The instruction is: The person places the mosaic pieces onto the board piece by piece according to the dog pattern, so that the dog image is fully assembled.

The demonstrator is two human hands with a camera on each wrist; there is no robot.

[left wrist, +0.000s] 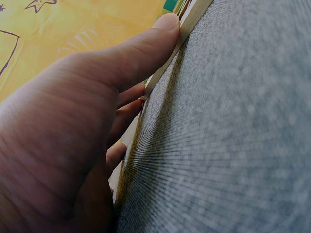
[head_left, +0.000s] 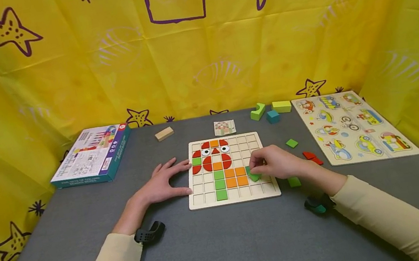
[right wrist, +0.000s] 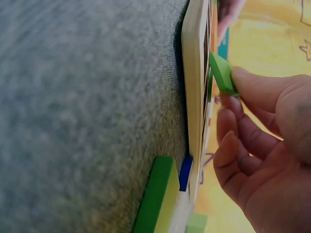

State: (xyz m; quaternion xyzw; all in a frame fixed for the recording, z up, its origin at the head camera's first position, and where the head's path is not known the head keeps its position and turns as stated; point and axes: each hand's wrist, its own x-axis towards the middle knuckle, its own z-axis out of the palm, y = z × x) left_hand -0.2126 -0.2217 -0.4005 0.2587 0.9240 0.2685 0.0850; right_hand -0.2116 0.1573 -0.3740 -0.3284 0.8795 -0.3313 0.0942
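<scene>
A wooden grid board lies on the grey table with red, orange and green tiles set in its squares, two of them with round eyes. My left hand rests at its left side, fingers spread and thumb touching the board's edge; the left wrist view shows the thumb against the wooden rim. Over the board's right part, my right hand pinches a green tile between thumb and fingertips, tilted close above the grid. Orange tiles sit just left of it.
Loose green tiles and red pieces lie right of the board. A pattern card, wooden block, green blocks and blue block stand behind. A box is at left, a picture puzzle at right.
</scene>
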